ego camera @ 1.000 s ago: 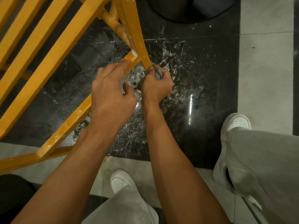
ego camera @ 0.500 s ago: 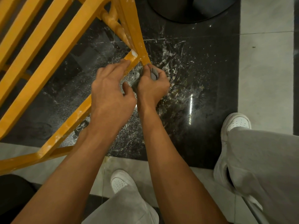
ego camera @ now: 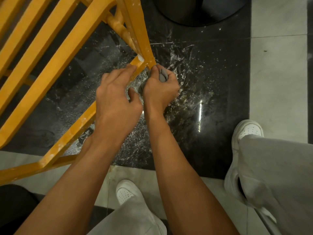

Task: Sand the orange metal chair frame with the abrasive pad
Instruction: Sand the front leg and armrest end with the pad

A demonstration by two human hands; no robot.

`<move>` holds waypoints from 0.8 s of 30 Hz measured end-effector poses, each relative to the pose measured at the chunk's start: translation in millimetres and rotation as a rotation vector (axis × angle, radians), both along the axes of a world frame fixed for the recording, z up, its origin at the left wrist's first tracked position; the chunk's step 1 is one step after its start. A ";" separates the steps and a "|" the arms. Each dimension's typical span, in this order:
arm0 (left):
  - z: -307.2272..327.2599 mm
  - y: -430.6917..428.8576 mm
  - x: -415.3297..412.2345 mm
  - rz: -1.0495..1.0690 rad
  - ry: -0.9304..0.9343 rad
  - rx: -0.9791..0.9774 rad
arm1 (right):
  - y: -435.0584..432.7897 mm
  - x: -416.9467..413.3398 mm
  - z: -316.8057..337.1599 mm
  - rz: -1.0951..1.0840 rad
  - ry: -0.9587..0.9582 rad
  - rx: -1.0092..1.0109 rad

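Observation:
The orange metal chair frame (ego camera: 55, 61) fills the upper left, its bars speckled with pale dust and meeting at a joint near the centre. My left hand (ego camera: 116, 99) rests on the low diagonal bar just below that joint, fingers laid over it. My right hand (ego camera: 160, 89) is closed around a folded grey abrasive pad (ego camera: 163, 75), which presses against the frame right at the joint. Part of the pad is hidden inside my fist.
Black marble floor (ego camera: 211, 85) under the joint is scattered with white dust. Pale tiles (ego camera: 277, 82) lie to the right. A round black base (ego camera: 194, 11) sits at the top. My white shoes (ego camera: 247, 131) and grey trouser legs stand at the bottom and right.
My right hand with the pad slid slightly left and up along the joint, then came back a little. My left hand stayed on the bar.

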State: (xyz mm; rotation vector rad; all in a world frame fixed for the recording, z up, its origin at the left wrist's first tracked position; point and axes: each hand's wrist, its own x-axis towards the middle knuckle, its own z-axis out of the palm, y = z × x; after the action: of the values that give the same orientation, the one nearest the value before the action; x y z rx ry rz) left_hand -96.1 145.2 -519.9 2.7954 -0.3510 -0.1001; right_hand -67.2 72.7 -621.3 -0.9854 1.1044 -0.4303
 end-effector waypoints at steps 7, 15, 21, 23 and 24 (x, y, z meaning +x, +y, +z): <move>1.6 -1.2 -0.8 0.000 0.005 -0.006 | -2.7 0.5 5.1 -0.005 -0.002 0.049; 2.0 -1.1 -0.3 0.001 0.017 -0.012 | -4.6 -0.2 6.3 -0.018 -0.033 0.026; 2.2 -1.5 -0.1 0.009 0.017 0.001 | -6.2 0.0 9.7 -0.016 -0.015 0.031; 1.5 -0.9 -0.4 0.008 0.015 0.000 | -6.1 0.7 10.9 -0.022 -0.034 0.020; 1.2 -0.7 -0.2 0.008 0.013 0.001 | -5.3 -0.5 13.6 -0.014 -0.053 0.002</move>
State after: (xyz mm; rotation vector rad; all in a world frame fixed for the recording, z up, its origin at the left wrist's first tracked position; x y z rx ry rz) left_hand -96.3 144.5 -518.7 2.7960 -0.3370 -0.1160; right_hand -67.8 67.4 -607.7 -0.9597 1.0643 -0.4639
